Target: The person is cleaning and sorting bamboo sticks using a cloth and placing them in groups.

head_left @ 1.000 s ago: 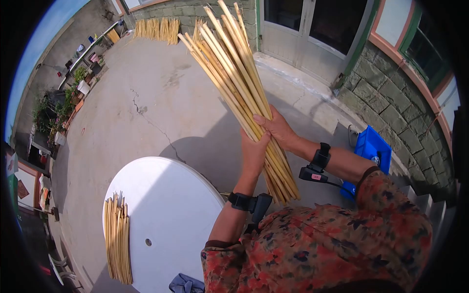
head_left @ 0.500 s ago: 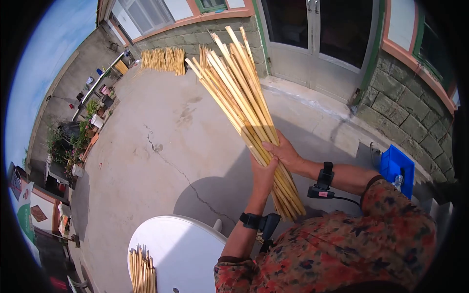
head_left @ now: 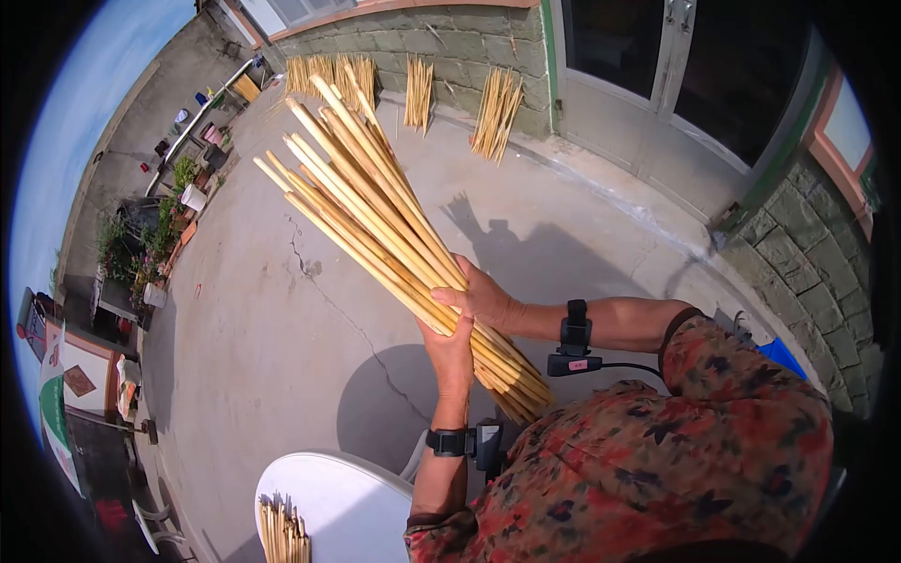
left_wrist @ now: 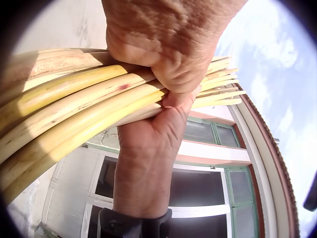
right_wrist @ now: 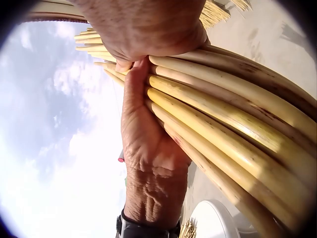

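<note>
Both hands grip one thick bundle of long, pale yellow sticks (head_left: 383, 225), which slants up and away to the left with its upper ends fanned out. The left hand (head_left: 449, 355) wraps the bundle from below and left, its thumb across the sticks. From the other side the right hand (head_left: 490, 298) clasps it, right beside the left. In the left wrist view, the left hand (left_wrist: 158, 39) is close above and the right hand (left_wrist: 148, 158) comes up from below. The lower ends of the sticks (right_wrist: 237, 119) spread past the hands in the right wrist view.
A white round table (head_left: 338, 488) stands low in front, bearing a smaller stick bundle (head_left: 282, 533). More stick bundles (head_left: 497, 114) lean on the stone wall (head_left: 450, 47) beside a double door (head_left: 648, 122). Potted plants (head_left: 141, 244) line the left. Part of a blue crate (head_left: 781, 357) shows at right.
In the head view, the bundle and both hands have shifted left, and the bundle leans further left. The view has turned, revealing more bundles along the wall. Both hands keep their grip.
</note>
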Tool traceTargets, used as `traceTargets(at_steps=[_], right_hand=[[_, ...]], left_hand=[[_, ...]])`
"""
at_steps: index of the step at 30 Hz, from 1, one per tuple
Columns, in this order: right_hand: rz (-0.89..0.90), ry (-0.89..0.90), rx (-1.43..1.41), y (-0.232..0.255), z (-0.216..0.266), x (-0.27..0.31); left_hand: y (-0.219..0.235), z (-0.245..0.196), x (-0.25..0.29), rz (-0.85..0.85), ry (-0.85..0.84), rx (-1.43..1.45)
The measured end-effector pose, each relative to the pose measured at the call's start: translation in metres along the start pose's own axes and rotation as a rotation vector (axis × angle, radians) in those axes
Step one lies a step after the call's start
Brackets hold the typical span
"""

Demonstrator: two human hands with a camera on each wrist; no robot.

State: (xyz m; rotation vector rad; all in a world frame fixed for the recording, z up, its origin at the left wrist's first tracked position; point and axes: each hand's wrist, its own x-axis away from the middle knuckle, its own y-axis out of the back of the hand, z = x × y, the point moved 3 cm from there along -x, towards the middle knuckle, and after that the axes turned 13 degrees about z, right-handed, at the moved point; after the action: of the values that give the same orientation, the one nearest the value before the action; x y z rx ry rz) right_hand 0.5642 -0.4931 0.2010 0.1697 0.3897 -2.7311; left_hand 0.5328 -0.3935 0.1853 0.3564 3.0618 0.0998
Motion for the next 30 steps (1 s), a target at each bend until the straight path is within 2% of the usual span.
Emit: traceTargets(at_steps=[3,8,13,14,19,21,23,25,30], right_hand=[[0.06,0.012,-0.051,0.012,0.001,-0.043],[0.104,0.037,-0.114,0.041,-0.008,-0.129],[0.049,0.007,-0.101,0.04,0.004,-0.208],[0.029,0.022,-0.109,0.038,0.0,-0.204],[0.019,-0.006,-0.079,0.054,-0.024,-0.275],[0.073,-0.075,-0.06,0.055,-0.03,-0.296],[0.118,0.011,-0.11,0.056,-0.047,-0.342],[0.209,0.043,-0.243,0.051,-0.047,-0.388],[0.32,0.087,-0.212,0.055,-0.045,-0.478]], left_hand=[[0.012,0.007,-0.041,-0.059,-0.017,0.053],[0.035,-0.006,-0.124,-0.039,-0.014,0.098],[0.08,-0.014,-0.198,0.003,-0.003,0.085],[0.08,-0.01,-0.193,-0.002,0.001,0.042],[0.116,0.019,-0.258,-0.013,0.014,0.0],[0.129,0.027,-0.274,-0.07,-0.009,0.039],[0.155,0.031,-0.307,-0.055,-0.04,0.046],[0.185,0.03,-0.34,-0.144,-0.035,-0.032],[0.228,0.022,-0.408,-0.253,-0.088,-0.122]])
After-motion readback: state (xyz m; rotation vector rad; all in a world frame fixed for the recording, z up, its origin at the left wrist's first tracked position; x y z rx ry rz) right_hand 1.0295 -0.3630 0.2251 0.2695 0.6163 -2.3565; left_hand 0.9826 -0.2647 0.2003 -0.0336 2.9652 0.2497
